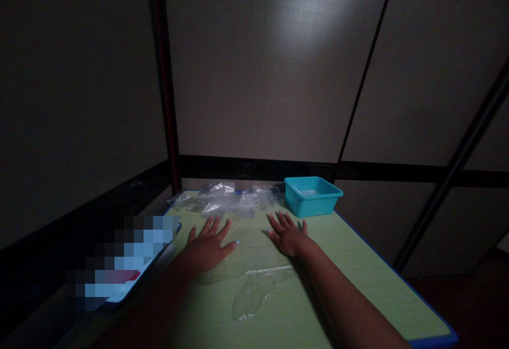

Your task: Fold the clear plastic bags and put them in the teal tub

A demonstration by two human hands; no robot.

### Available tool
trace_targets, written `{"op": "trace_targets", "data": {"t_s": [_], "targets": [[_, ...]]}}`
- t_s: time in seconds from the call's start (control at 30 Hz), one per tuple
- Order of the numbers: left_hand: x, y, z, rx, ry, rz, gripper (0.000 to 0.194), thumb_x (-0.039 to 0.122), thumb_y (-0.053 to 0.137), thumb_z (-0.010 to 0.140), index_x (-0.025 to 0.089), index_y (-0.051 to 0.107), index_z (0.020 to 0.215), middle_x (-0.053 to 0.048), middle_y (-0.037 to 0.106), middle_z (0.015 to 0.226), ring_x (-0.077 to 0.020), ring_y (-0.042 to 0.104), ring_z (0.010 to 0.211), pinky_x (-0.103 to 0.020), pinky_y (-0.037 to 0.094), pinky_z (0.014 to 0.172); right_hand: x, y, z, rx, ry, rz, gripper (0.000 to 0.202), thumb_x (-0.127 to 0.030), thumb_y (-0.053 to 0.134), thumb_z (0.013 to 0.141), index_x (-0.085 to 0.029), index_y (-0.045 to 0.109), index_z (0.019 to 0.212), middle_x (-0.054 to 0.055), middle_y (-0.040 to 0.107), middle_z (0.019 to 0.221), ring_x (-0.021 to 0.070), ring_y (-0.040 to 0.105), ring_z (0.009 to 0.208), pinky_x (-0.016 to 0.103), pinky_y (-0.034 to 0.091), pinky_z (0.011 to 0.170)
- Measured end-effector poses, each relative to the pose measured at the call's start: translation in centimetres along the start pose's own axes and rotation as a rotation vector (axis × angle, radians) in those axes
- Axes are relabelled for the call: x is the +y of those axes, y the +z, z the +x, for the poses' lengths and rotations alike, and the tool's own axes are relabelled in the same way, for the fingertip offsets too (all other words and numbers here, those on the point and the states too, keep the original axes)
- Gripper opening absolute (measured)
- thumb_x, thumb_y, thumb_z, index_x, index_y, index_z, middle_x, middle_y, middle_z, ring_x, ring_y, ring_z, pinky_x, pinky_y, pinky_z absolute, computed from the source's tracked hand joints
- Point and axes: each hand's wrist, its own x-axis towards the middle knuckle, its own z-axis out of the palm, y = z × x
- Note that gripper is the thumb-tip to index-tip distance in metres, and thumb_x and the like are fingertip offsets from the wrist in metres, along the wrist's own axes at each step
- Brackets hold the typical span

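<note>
Grip: both empty; left hand [209, 249] and right hand [289, 238] lay palm-down, fingers spread, mid-frame.
Green table [369, 280]: filled the lower centre.
Clear plastic sheet [254, 288]: lower centre, between and below the hands; apparently mostly spread, with creases left.
Crumpled plastic [226, 201]: centre, beyond the fingertips, seemingly not yet smoothed.
Turquoise basin [312, 206]: right of centre, beside the crumpled plastic.
</note>
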Motion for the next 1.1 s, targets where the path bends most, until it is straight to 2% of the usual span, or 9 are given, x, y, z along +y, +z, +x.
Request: {"op": "trace_targets", "data": {"t_s": [0.13,0.23,0.43,0.53,0.67,0.8,0.87,0.97,1.1], "targets": [[-0.6,0.3,0.4,0.010,-0.121,0.016,0.079,0.077,0.021,0.070,0.034,0.013,0.136,-0.011,0.009,0.145,-0.0346,-0.003,0.130,-0.063,0.007,0.094,0.3,0.0,0.2,-0.036,0.041,0.001,0.068,-0.070,0.005,0.076,-0.038,-0.005,0.135,-0.001,-0.012,0.145,0.0272,-0.010,0.131,0.065,-0.002,0.093],[-0.7,0.5,0.6,0.036,-0.191,0.032,0.087,0.080,0.020,0.067,0.028,0.019,0.137,-0.014,0.010,0.144,-0.0356,-0.007,0.130,-0.062,0.007,0.096,0.6,0.0,0.4,-0.042,0.054,0.015,0.070,-0.073,0.008,0.074,-0.040,-0.003,0.135,0.000,-0.011,0.145,0.0283,-0.010,0.131,0.066,-0.001,0.092],[-0.1,0.0,0.5,0.127,-0.216,0.056,0.090,0.077,0.024,0.069,0.018,0.021,0.137,-0.018,0.006,0.144,-0.0350,-0.010,0.129,-0.061,0.007,0.096,0.8,0.0,0.4,-0.051,0.069,0.000,0.070,-0.072,0.008,0.075,-0.039,-0.004,0.135,0.000,-0.012,0.145,0.0276,-0.012,0.131,0.066,0.000,0.092],[1.2,-1.0,-0.2,0.168,-0.030,0.036,0.081,0.071,0.028,0.074,0.022,0.018,0.138,-0.013,0.003,0.145,-0.0320,-0.009,0.130,-0.058,0.009,0.099,0.7,-0.1,0.3,-0.046,0.069,-0.008,0.065,-0.068,0.005,0.078,-0.039,-0.005,0.135,-0.001,-0.012,0.145,0.0269,-0.012,0.131,0.065,0.000,0.093],[3.8,-2.2,-1.8,0.024,0.397,-0.039,0.074,0.066,0.038,0.075,0.031,0.017,0.137,-0.006,0.000,0.146,-0.0275,-0.003,0.132,-0.050,0.009,0.103,0.7,-0.1,0.5,-0.065,0.078,-0.010,0.061,-0.065,0.004,0.080,-0.039,-0.006,0.135,-0.001,-0.012,0.145,0.0265,-0.012,0.131,0.065,0.000,0.093],[5.5,-2.6,-3.1,-0.109,0.605,-0.097,0.083,0.070,0.049,0.065,0.038,0.019,0.134,-0.002,-0.005,0.145,-0.0342,-0.007,0.130,-0.058,0.004,0.100,0.9,0.0,0.6,-0.059,0.074,0.006,0.062,-0.065,0.005,0.080,-0.039,-0.005,0.135,0.000,-0.012,0.145,0.0266,-0.012,0.131,0.066,-0.001,0.092],[5.5,-2.6,-3.3,-0.145,0.651,-0.095,0.092,0.071,0.056,0.056,0.039,0.019,0.134,-0.002,-0.009,0.144,-0.0369,-0.010,0.129,-0.061,-0.001,0.098,1.0,-0.1,0.6,-0.060,0.068,0.015,0.062,-0.066,0.006,0.079,-0.040,-0.005,0.135,-0.001,-0.013,0.145,0.0268,-0.012,0.131,0.066,-0.002,0.092],[5.0,-2.4,-3.2,-0.202,0.633,-0.076,0.102,0.072,0.061,0.048,0.039,0.017,0.134,-0.005,-0.014,0.143,-0.0398,-0.014,0.126,-0.066,-0.005,0.092,1.0,-0.1,0.6,-0.072,0.070,0.011,0.063,-0.067,0.006,0.079,-0.040,-0.005,0.135,-0.001,-0.014,0.145,0.0268,-0.012,0.131,0.065,-0.002,0.093],[4.6,-2.4,-3.2,-0.229,0.615,-0.078,0.090,0.071,0.059,0.052,0.042,0.025,0.131,-0.004,-0.014,0.143,-0.0384,-0.016,0.126,-0.067,-0.005,0.091,1.0,-0.1,0.6,-0.065,0.068,0.001,0.064,-0.068,0.006,0.078,-0.040,-0.006,0.135,-0.001,-0.013,0.145,0.0273,-0.011,0.131,0.066,-0.002,0.092]]}}
